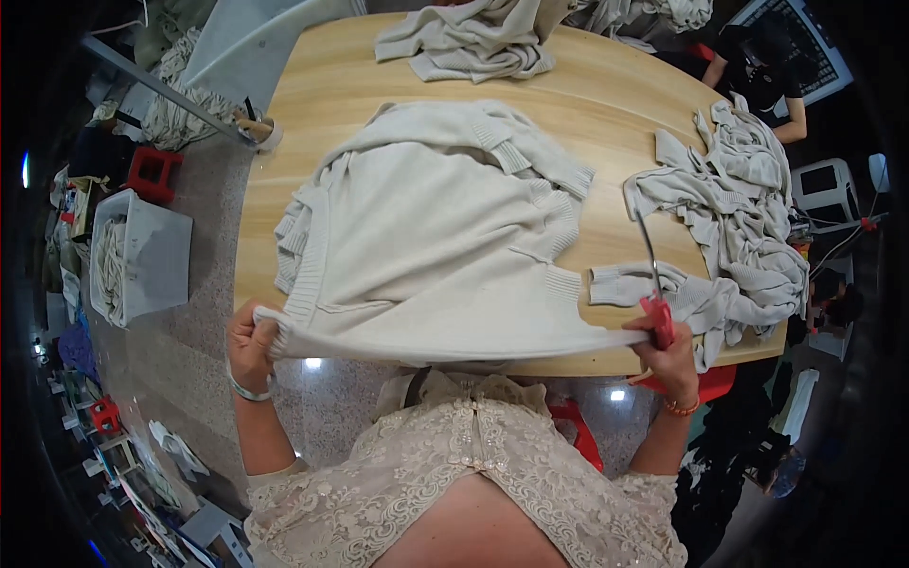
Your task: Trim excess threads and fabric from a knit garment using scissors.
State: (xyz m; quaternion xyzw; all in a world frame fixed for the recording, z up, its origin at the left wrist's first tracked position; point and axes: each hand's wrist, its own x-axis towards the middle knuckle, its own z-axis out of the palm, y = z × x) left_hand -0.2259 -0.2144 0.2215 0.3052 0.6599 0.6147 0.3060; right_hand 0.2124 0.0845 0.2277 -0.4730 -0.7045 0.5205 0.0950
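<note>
A cream knitted sweater (417, 227) lies spread on the wooden table in front of me, its near edge pulled taut between my hands. My left hand (250, 352) is closed on the ribbed corner at the near left. At the other end, my right hand (674, 363) grips the sweater's near right edge. That same hand also holds red-handled scissors (657, 320), their thin metal blades pointing away from me. More ribbed parts of the knit lie folded at the far side of the sweater.
A heap of similar knitwear (743, 227) covers the right side of the table (275, 123), close to the scissors. Another knit pile (478, 43) sits at the far edge. On the floor at left stand a white bin (156, 256) and a red stool (153, 175). A person (757, 80) sits at far right.
</note>
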